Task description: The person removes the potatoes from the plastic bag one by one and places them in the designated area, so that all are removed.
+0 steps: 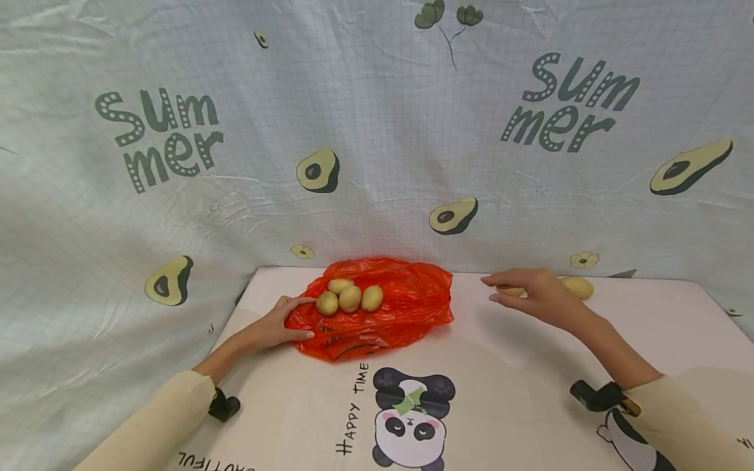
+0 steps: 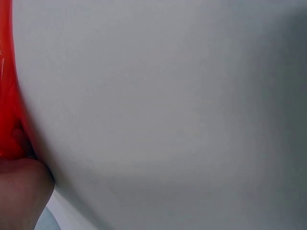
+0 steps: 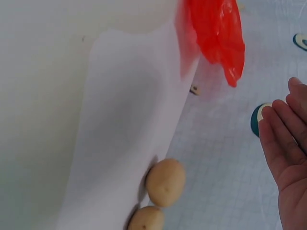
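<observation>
Our head view alone shows four potatoes (image 1: 350, 298) beside our left hand (image 1: 278, 324), wide against the bag (image 1: 409, 297); our wide right hand (image 1: 540, 292) hovers by two others (image 1: 578, 288). Table (image 1: 501, 373) beneath, curtain (image 1: 377, 131) beyond.

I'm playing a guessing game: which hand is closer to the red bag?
Left. The left hand touches the left end of the red bag; the right hand is off to its right, not touching.
</observation>
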The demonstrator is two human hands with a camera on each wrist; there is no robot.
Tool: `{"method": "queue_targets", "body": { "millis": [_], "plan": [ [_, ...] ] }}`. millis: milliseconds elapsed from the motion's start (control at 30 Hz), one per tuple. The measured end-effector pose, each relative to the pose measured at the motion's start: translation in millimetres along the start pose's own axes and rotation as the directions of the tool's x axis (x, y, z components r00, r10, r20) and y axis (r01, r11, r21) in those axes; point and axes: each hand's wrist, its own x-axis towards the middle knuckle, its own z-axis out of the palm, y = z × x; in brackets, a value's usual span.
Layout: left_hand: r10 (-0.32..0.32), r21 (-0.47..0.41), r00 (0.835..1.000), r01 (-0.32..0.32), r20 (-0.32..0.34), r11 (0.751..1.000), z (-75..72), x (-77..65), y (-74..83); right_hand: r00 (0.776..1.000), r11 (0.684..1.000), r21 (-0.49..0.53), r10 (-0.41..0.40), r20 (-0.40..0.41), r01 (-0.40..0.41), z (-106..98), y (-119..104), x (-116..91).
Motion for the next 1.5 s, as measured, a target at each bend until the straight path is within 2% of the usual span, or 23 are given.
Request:
{"method": "queue_targets", "body": {
  "millis": [233,633,1167,1500],
  "plan": [
    [0.0,-0.003,1.0,0.0,0.0,1.0,0.0,-0.3,3.6,0.998,0.998,0.017,-0.057,0.0,0.057,8,-8,4],
    [-0.004,-0.009,1.0,0.004,-0.003,1.0,-0.8,-2.1,4.7,0.998,0.999,0.04,-0.024,0.061,0.022,16,-24,15],
    [-0.001,0.015,1.0,0.001,0.002,1.0,-0.1,-0.3,1.6,0.995,0.995,0.041,-0.091,0.032,0.09,30,-38,40],
    [0.008,0.009,1.0,-0.008,0.001,1.0,-1.0,0.5,2.0,0.992,0.989,0.084,-0.12,0.026,0.118,42,-47,53]
  ]
}}
